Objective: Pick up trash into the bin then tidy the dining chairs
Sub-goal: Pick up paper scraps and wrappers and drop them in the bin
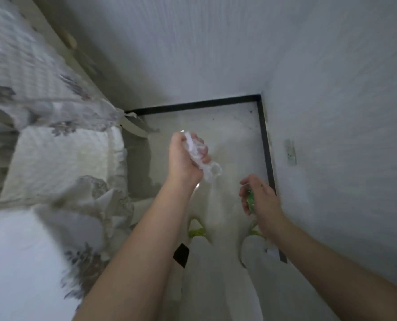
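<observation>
Left hand [185, 158] grips a crumpled clear plastic wrapper [204, 158], fingers curled round it; the wrapper sticks out above the fist and hangs out at 4 o'clock of it. Hand is raised over the floor, near frame centre.

Right hand [261, 195] pinches a small green piece of trash [250, 200] between thumb and curled fingers; most of the piece is hidden by the palm, so what it is cannot be told. A ring shows on one finger. This hand sits at 4 o'clock of the left hand, apart from it, close to the right wall.

Both forearms are bare and enter from the bottom edge.

Below the hands, pale floor [227, 126] in a room corner, with a dark baseboard [192, 105] running along the far wall and down the right wall. A wall socket [290, 152] sits on the right wall at 3 o'clock of the left hand.

At 9 o'clock, cushioned chairs [61, 158] with white patterned fabric, blurred. A bin cannot be made out. The frame is motion-blurred on the left.
</observation>
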Demonstrator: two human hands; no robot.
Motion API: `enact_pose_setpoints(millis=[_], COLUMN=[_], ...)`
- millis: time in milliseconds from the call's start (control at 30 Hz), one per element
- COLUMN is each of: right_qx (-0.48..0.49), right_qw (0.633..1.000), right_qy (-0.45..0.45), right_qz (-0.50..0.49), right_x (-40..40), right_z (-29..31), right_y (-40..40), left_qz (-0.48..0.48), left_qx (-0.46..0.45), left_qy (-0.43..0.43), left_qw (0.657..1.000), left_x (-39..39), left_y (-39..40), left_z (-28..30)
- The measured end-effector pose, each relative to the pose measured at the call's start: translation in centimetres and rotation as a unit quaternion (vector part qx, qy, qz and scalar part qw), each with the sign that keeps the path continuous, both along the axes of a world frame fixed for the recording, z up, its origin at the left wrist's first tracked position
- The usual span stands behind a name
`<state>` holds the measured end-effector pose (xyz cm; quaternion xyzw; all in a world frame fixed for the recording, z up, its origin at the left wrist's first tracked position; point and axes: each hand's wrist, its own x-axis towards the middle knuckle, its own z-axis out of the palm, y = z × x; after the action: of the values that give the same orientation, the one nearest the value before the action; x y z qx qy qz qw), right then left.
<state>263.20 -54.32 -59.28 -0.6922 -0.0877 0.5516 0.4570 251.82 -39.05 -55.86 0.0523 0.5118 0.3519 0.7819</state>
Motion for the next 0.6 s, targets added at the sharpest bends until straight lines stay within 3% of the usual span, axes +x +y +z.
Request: enact_pose_setpoints(millis=[300,467,600], right_qx=[0.087,0.157,0.216], right_qw=[0.991,0.970,0.960], right_qy=[-0.010,-0.032,-0.032], right_qz=[0.098,0.181,0.173], right_x=[-1.8,-2.8,-2.6], right_z=[17.8,25.1,29.1], right_y=[-0.2,-0.8,-0.5], left_qz=[0.102,0.113,0.091], left_qx=[0.064,0.168,0.288], left_qy=[-0.074,-0.048,0.025], left_qw=[0.990,0.978,0.953], left_x=[-1.7,-1.2,-1.3], left_y=[-3.3,-4.9,-5.2], left_z=[17.7,23.5,25.8])
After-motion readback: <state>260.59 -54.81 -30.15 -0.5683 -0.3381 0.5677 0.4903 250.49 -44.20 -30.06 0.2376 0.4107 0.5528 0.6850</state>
